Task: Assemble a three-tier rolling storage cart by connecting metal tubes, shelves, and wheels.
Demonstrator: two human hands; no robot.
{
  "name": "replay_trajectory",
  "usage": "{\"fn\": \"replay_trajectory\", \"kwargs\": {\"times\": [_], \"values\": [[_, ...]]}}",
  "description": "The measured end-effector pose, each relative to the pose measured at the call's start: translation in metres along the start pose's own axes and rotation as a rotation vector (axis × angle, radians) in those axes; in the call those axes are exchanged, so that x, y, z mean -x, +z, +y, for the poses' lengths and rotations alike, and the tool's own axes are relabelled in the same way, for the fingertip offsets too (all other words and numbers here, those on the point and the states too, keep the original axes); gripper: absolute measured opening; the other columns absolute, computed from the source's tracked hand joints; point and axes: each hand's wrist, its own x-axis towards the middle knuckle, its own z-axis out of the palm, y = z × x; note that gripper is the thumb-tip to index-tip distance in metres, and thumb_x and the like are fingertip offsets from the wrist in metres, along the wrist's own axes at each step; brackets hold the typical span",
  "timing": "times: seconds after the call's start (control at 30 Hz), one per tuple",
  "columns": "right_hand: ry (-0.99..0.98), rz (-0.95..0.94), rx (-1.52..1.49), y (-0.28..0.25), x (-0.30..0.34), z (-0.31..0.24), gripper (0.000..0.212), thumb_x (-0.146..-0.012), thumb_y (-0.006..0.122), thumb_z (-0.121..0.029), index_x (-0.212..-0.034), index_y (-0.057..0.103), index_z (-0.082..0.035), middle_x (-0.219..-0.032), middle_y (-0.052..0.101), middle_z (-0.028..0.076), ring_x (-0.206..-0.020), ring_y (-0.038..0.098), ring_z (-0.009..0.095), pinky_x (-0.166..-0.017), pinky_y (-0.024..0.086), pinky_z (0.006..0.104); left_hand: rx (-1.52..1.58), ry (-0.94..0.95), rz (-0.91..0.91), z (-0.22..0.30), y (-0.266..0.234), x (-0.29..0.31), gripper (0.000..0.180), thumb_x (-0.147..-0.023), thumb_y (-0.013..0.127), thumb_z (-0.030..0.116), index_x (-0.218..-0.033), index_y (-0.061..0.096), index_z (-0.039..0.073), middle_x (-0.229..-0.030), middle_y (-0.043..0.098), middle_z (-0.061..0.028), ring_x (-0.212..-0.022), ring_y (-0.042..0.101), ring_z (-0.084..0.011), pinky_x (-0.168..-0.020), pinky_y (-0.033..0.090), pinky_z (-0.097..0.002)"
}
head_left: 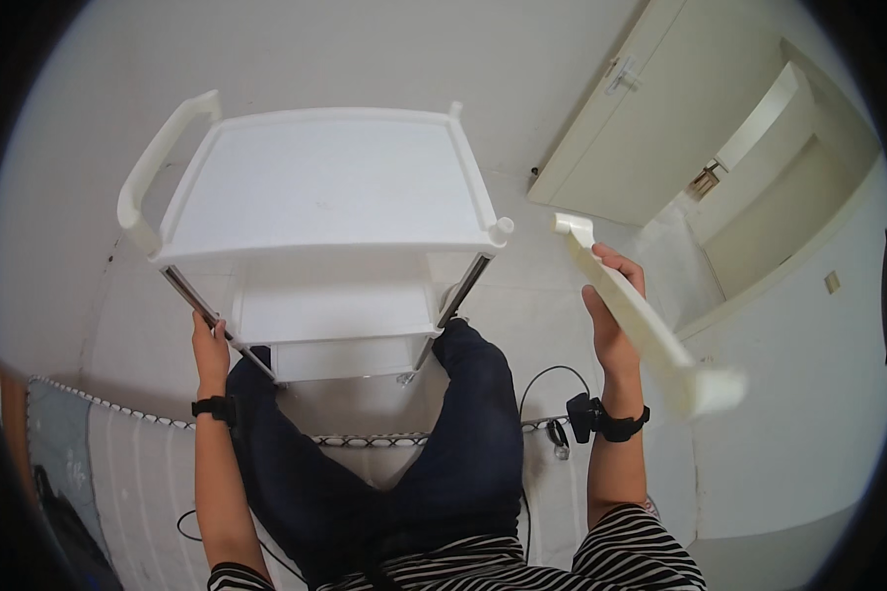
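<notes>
A white plastic trolley with stacked trays stands in front of my legs. At its near left corner my left hand grips a shiny metal leg below the top tray. Raised to the right of the trolley, my right hand holds a loose white plastic handle with a bent end piece at each end. A matching handle is fitted along the top tray's left side. On the right side, bare pegs stick up at the near corner and far corner.
A pale door stands open at the far right, beside a doorway. White wall runs along the right. I sit on a striped, trimmed bed or seat. A black cable loops near my right wrist.
</notes>
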Motion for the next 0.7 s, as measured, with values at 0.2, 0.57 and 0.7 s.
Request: {"fn": "replay_trajectory", "kwargs": {"times": [0.2,0.57,0.7], "values": [[-0.252,-0.104,0.320,0.005,0.002,0.014,0.034,-0.075,0.058,0.005,-0.105,0.049,-0.007,-0.135,0.041,0.016,-0.133,0.029,0.039,-0.106,0.029,0.0445,0.005,0.011,-0.610,0.146,-0.033,0.050,0.032,-0.082,0.065,0.026,-0.096,0.059,-0.002,-0.098,0.060,-0.0184,-0.097,0.058,-0.0328,-0.079,0.048,-0.0404],[-0.250,-0.124,0.297,0.024,-0.002,0.019,0.034,-0.079,0.059,-0.003,-0.111,0.049,-0.008,-0.143,0.034,0.015,-0.136,0.024,0.037,-0.106,0.030,0.0429,0.350,0.932,-1.147,0.322,-0.012,0.128,0.066,-0.079,0.064,0.008,-0.138,0.034,0.014,-0.107,0.053,-0.0133,-0.095,0.055,-0.0278,-0.079,0.048,-0.0366],[0.058,0.193,-0.253,0.036,0.002,0.048,0.048,-0.080,0.062,-0.006,-0.124,0.042,-0.007,-0.134,0.040,0.013,-0.126,0.038,0.029,-0.097,0.042,0.0408,0.377,0.992,-1.027,0.335,0.008,0.127,0.063,-0.075,0.066,-0.001,-0.132,0.043,0.013,-0.111,0.056,-0.0143,-0.096,0.058,-0.0298,-0.078,0.049,-0.0364]]}}
